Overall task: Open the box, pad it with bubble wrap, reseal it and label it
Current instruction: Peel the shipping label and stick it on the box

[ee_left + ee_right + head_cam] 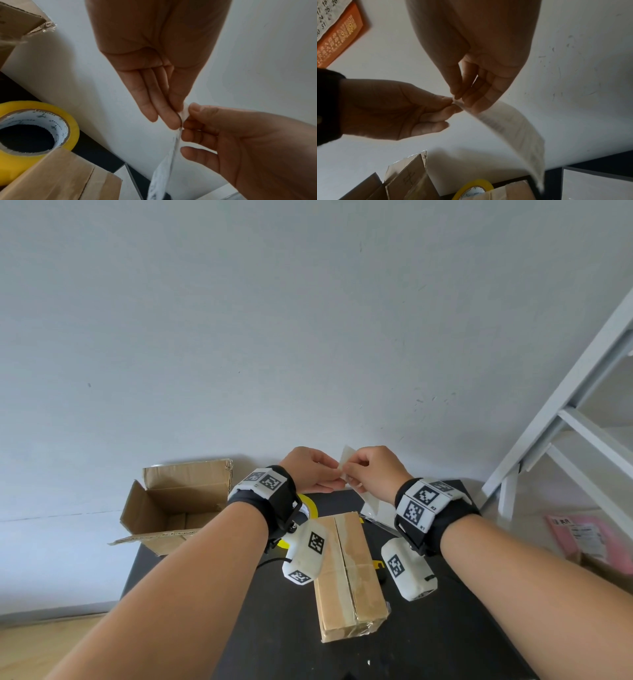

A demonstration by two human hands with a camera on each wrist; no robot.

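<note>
The sealed cardboard box (349, 577) lies on the black table (445, 628), taped along its top seam. Above its far end, both hands hold a white label sheet (346, 459) up in front of the wall. My left hand (327, 475) pinches one corner of the label (164, 169) between thumb and fingertips. My right hand (354, 470) pinches the same corner from the other side, and the label (513, 128) hangs down from it in a curve. In the wrist views the left hand (177, 119) and right hand (462, 94) meet at that corner.
An open, empty cardboard box (171, 508) stands at the table's far left. A yellow tape roll (34, 121) lies behind the sealed box. White sheets (376, 508) lie at the far right. A white shelf frame (565, 412) and a pink packet (582, 535) are to the right.
</note>
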